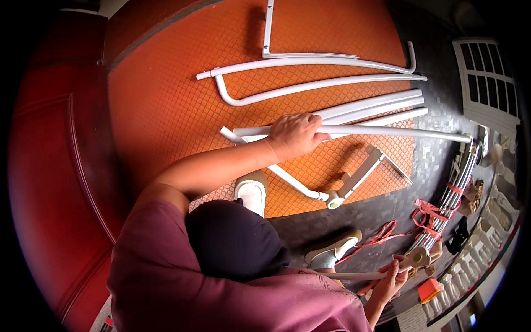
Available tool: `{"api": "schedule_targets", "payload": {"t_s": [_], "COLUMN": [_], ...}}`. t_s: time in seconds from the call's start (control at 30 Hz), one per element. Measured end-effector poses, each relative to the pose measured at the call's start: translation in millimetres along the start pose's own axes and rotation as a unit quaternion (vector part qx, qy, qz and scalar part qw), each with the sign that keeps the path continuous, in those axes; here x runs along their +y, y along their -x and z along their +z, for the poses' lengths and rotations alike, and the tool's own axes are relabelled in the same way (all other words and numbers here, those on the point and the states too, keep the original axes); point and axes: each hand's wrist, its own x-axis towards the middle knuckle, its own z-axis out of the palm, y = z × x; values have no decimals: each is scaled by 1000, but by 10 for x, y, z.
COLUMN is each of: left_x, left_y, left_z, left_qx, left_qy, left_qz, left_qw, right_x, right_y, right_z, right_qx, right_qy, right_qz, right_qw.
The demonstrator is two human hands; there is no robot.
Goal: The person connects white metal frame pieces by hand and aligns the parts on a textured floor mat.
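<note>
My left hand (296,134) is wrapped around a long straight white tube (387,131), lifted above other white tubes (365,106) on the orange mat. At the lower right, my right hand (390,281) has its fingers closed around a thin white pole near a beige round joint (418,257) with a greenish centre. Under my left forearm lies a bent white tube (293,181). It ends at a round white joint (334,200) joined to a flat white bar (362,174).
Bent white tubes (310,87) and an L-shaped white frame (267,33) lie on the orange mat (160,99). Tied metal poles (459,177) with red straps (428,216) stretch along the right. My shoes (334,247) stand near the mat's front edge. A red door (44,193) is at left.
</note>
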Motion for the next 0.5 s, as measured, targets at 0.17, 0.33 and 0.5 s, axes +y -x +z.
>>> {"api": "schedule_targets", "payload": {"t_s": [0.17, 0.33, 0.5], "left_x": [31, 119, 54], "left_y": [61, 62, 55], "left_z": [9, 59, -115], "left_qx": [32, 44, 87], "left_qy": [-16, -18, -23], "left_qz": [71, 97, 104], "left_qw": [997, 994, 990], "right_x": [-4, -28, -150], "right_y": [-30, -83, -34], "right_z": [5, -16, 91], "right_qx": [8, 4, 1], "right_qy": [5, 7, 12], "right_qz": [13, -9, -14], "right_qw": [1000, 1000, 1000]}}
